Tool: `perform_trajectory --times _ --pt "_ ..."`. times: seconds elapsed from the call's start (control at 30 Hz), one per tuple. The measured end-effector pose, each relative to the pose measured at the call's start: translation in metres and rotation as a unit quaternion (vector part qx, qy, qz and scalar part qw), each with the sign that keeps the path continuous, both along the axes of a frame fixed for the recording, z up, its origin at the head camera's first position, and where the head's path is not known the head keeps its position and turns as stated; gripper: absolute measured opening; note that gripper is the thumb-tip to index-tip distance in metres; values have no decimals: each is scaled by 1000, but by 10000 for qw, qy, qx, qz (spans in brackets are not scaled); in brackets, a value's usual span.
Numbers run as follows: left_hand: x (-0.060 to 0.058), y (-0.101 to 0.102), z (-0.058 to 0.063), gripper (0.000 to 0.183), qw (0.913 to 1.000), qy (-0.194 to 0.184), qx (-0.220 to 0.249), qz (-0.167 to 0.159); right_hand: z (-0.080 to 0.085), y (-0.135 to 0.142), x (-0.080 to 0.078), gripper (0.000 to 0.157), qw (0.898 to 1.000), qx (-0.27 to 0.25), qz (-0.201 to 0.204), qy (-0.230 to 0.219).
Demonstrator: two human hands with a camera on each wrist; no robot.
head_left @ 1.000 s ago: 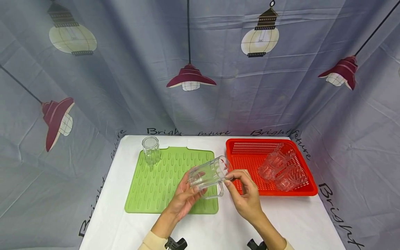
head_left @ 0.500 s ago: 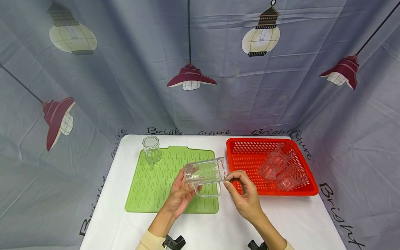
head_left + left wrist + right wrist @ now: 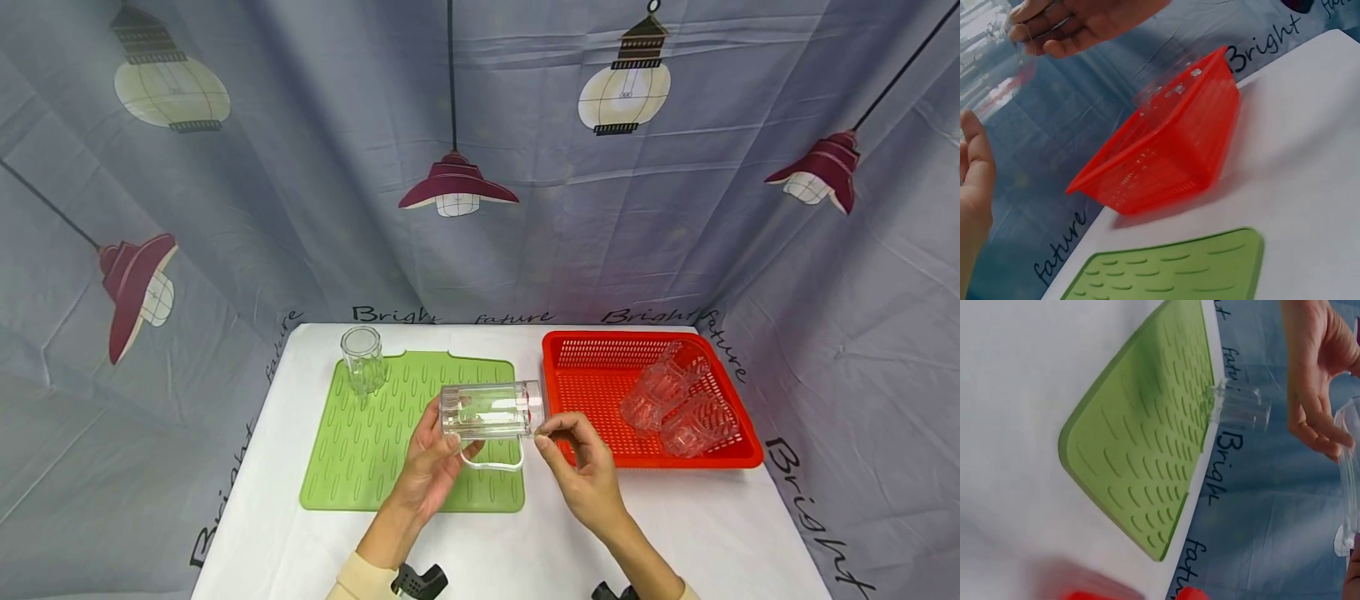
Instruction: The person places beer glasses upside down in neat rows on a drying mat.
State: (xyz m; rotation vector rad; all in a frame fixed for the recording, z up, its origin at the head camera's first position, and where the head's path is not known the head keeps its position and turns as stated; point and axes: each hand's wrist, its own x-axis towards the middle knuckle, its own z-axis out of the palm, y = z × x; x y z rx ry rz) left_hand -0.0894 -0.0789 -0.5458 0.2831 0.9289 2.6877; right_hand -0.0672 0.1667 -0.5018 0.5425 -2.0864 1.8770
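Note:
A clear glass mug (image 3: 491,410) lies sideways in the air over the right part of the green ridged mat (image 3: 375,467), its mouth to the right and its handle toward me. My left hand (image 3: 433,471) grips it around the base end, thumb on the near side. At the rim, the thumb and bent forefinger of my right hand (image 3: 588,479) pinch the near edge. In the left wrist view the right hand (image 3: 1085,25) is at the mug's rim. The right wrist view cuts off most of the mug (image 3: 1350,462).
Another glass mug (image 3: 363,362) stands upright on the mat's back left corner. To the right, a red plastic basket (image 3: 585,348) holds glass mugs (image 3: 697,427) lying on their sides. Mat and basket rest on a white-covered table (image 3: 555,550), with a grey printed curtain (image 3: 480,267) behind.
The mug has turned from slanting up toward the right to nearly level, its handle toward me. My left hand has shifted slightly left. My right hand stays at the rim.

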Motion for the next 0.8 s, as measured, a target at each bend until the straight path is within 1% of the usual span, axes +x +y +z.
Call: perform_trajectory --times 0.13,0.2,0.33,0.47,0.6,0.7,0.8 --pt "-4 -6 3 71 9995 65 -172 265 -2 3 -1 28 10000 -52 -41 54" --pt "-7 -11 4 72 9984 55 -310 463 -2 5 -1 30 9999 -66 -76 17" --pt "-12 -22 4 74 9940 -4 -655 872 -1 8 0 29 9998 -47 -131 -160" --pt "-18 -31 3 76 9887 -13 -981 1135 -2 11 1 28 9994 -39 -252 -225" --pt "-28 -39 -2 74 9798 -103 -1375 1450 -3 13 2 28 9988 -51 -386 -306" --pt "-36 -45 -8 72 9697 -190 -1723 1721 -2 14 2 27 9982 -62 -412 -422" --pt "-46 -51 -13 72 9604 -280 -2012 1905 -2 15 3 28 9981 -65 -412 -449"
